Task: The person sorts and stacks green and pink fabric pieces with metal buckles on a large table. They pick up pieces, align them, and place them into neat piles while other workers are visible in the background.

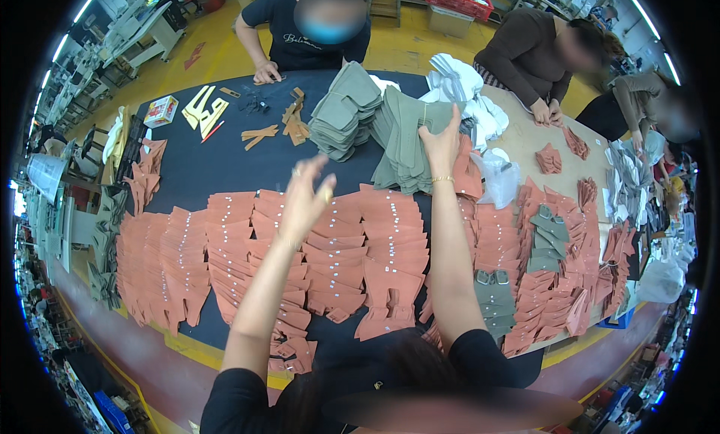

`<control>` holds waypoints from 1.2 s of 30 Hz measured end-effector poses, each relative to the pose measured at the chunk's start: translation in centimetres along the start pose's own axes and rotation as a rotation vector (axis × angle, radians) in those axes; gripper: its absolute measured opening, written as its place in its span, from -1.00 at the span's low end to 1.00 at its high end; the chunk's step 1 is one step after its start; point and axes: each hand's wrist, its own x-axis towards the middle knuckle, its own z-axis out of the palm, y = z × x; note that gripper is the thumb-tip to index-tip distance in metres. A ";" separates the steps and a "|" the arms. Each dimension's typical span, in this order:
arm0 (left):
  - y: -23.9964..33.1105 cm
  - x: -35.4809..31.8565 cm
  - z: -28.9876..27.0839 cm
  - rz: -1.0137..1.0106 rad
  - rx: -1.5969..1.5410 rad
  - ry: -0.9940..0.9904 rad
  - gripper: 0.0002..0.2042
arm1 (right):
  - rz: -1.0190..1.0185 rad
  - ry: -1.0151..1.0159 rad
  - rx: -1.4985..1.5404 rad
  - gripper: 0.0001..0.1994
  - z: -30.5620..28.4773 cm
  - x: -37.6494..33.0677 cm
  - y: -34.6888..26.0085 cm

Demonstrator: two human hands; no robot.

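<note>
A green stack [405, 142] lies on the black table [225, 160], the right hand [442, 140] at its right edge, thumb and fingers apart; whether they pinch cloth, I cannot tell. The left hand [306, 199] is spread, seemingly empty. Rust pieces [391, 228] look largely laid out in rows; most green ones, including a second stack [343, 112], seem not yet spread.
</note>
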 end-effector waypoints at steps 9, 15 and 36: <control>-0.4 12.5 2.6 0.062 0.465 0.126 -0.26 | -0.065 0.247 0.232 -0.10 -1.4 -3.3 -0.5; 2.5 10.0 2.5 0.217 0.227 0.170 -0.19 | -0.023 0.310 0.451 -0.05 -4.2 -4.2 -1.7; 1.6 -14.9 -0.5 -0.996 -1.052 -0.281 -0.36 | -0.045 -0.149 -0.401 -0.03 0.1 -0.7 1.9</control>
